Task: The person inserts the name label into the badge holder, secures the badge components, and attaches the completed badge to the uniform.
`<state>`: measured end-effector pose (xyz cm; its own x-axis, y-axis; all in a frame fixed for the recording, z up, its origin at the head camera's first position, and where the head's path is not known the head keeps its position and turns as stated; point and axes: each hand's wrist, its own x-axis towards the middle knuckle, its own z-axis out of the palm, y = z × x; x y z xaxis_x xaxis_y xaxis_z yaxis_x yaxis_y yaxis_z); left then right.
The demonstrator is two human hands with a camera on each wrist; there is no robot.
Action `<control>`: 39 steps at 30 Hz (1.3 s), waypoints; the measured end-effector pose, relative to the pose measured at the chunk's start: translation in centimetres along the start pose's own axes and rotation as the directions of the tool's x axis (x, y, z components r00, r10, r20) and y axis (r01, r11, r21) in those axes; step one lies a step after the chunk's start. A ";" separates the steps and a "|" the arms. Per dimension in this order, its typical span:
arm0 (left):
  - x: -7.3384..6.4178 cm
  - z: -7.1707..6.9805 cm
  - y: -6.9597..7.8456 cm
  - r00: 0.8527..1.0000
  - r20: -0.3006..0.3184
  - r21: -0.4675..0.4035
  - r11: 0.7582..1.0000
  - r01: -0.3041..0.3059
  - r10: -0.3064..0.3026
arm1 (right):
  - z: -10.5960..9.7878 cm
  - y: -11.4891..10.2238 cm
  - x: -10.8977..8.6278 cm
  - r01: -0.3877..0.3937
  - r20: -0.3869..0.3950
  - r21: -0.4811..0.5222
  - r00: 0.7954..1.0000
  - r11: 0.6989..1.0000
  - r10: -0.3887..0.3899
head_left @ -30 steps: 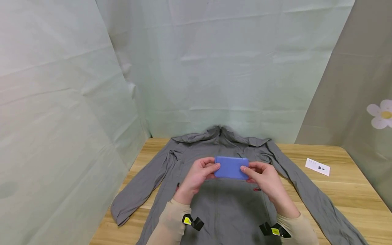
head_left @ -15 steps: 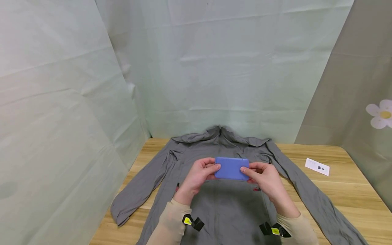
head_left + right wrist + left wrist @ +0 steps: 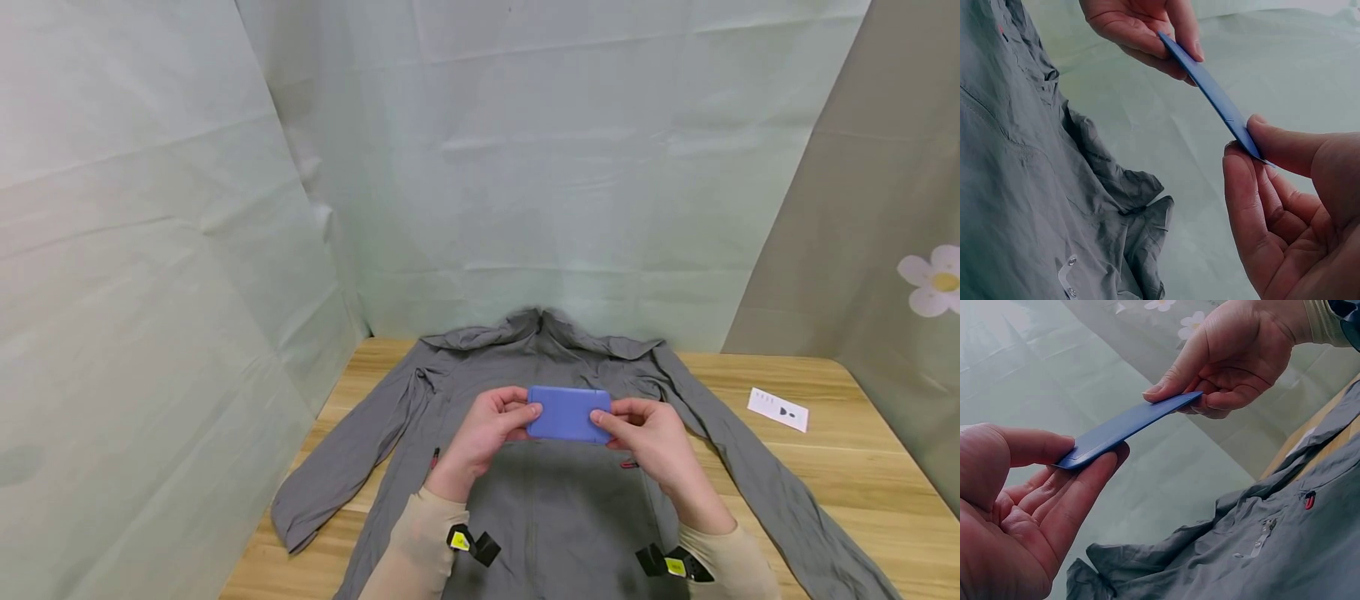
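Between both hands I hold a thin, flat blue rectangular case (image 3: 567,414), raised over a grey zip jacket (image 3: 536,500). My left hand (image 3: 480,433) pinches its left end, thumb on the near face and fingers behind. At the other end, the thumb and fingers of my right hand (image 3: 660,442) pinch it the same way. In the left wrist view the case (image 3: 1129,428) looks slim and slightly curved, tilted between the hands. A fine line crosses the case (image 3: 1213,94) near its right end in the right wrist view.
The jacket lies spread on a wooden table (image 3: 825,467), collar toward the back and sleeves out to both sides. A white printed card (image 3: 777,408) lies at the right. Pale cloth curtains (image 3: 570,167) hang behind and to the left; a flower print (image 3: 933,281) shows at right.
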<state>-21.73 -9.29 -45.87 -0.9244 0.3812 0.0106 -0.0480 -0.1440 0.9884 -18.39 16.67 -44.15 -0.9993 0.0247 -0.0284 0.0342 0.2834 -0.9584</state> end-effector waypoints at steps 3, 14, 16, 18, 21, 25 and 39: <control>0.0 0.1 0.0 1.000 0.000 0.001 1.000 0.000 0.000 | 0.0 0.0 -0.1 0.004 0.002 -0.010 1.000 1.000 -0.004; -0.1 0.0 -0.1 1.000 0.004 0.024 1.000 0.002 -0.002 | -0.1 0.0 -0.1 0.010 0.004 -0.030 1.000 0.999 -0.010; -0.1 0.0 -0.1 1.000 0.004 0.028 1.000 0.002 -0.002 | -0.1 0.0 -0.1 0.011 0.004 -0.033 1.000 0.999 -0.011; -0.1 0.0 0.0 1.000 0.003 0.030 1.000 0.003 -0.003 | -0.1 -0.1 -0.1 0.013 0.004 -0.037 1.000 0.999 -0.013; -0.1 0.0 0.0 1.000 0.000 0.032 0.999 0.003 -0.003 | -0.1 0.0 -0.1 0.013 0.004 -0.040 1.000 0.999 -0.012; -0.1 0.1 0.0 1.000 -0.001 0.026 1.000 0.001 -0.001 | -0.2 -0.1 -0.1 0.016 0.008 -0.042 1.000 0.999 -0.015; -0.1 0.1 -0.1 1.000 -0.001 0.014 1.000 -0.003 0.003 | -0.3 -0.2 -0.2 0.016 0.024 -0.034 1.000 0.999 -0.015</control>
<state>-21.62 -9.17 -45.90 -0.9250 0.3798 0.0131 -0.0404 -0.1323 0.9904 -18.22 16.86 -43.83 -0.9998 -0.0029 -0.0205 0.0186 0.3162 -0.9485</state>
